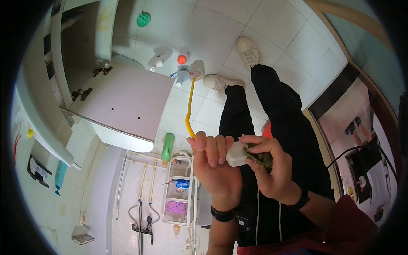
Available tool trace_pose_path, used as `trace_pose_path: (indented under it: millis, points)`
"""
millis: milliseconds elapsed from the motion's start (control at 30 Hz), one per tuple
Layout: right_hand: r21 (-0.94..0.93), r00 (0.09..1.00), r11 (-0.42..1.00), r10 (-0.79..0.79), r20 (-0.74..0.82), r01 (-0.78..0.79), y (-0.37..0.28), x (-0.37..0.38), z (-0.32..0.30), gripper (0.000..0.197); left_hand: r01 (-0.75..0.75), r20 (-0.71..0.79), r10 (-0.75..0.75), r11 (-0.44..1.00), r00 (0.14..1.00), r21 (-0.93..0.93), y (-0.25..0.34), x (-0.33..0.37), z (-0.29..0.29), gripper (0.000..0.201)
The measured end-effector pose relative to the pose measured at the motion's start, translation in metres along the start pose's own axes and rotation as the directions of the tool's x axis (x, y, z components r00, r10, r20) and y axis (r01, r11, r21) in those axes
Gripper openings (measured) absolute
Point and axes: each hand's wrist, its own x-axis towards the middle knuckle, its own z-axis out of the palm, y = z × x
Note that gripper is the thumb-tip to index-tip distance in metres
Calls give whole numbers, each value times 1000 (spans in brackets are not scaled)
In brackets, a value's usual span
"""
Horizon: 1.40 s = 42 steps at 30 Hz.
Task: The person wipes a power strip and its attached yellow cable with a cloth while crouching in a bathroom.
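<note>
My left hand (216, 165) is closed round a yellow rod-like handle (189, 111), which sticks out from the fist toward the far side. A white block-like head (237, 154) shows at the fist's other side, apparently on the same tool; their join is hidden by my fingers. My right hand (274, 168) pinches a crumpled dark green piece (264, 159), perhaps cloth or a scouring pad, against the white head. Thumb and fingers cover part of it.
Several bottles, including a white one (160, 58), stand or lie on the tiled floor (216, 21). A white cabinet door (127, 100) hangs open at left. Near a white shelf rack (175, 195) is a green bottle (168, 148). A sink (36, 114) is far left; a mirror (361, 157) is right.
</note>
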Motion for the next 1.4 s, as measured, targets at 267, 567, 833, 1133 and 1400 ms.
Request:
trace_pose_path:
  millis: [267,567,833,1133,1400]
  points:
    - [-32,995,999,31,-99,-34,-2,13,-17,12,137,219,-111,985,970,-108,5,4,-16,35]
    - [-164,992,983,-65,107,82,-16,12,-5,22,176,156,-158,978,975,-110,2,6,-10,38]
    - [-59,978,978,193,-81,-198,-14,9,2,26,188,239,-183,982,954,2,-8,3,-27,38]
    - [-318,951,926,-108,289,202,-13,-18,-18,33,160,115,-162,987,980,21,2,11,-30,36]
    - [-310,948,919,-156,279,243,-10,-6,-12,36,230,46,-235,969,971,91,-8,1,-15,37]
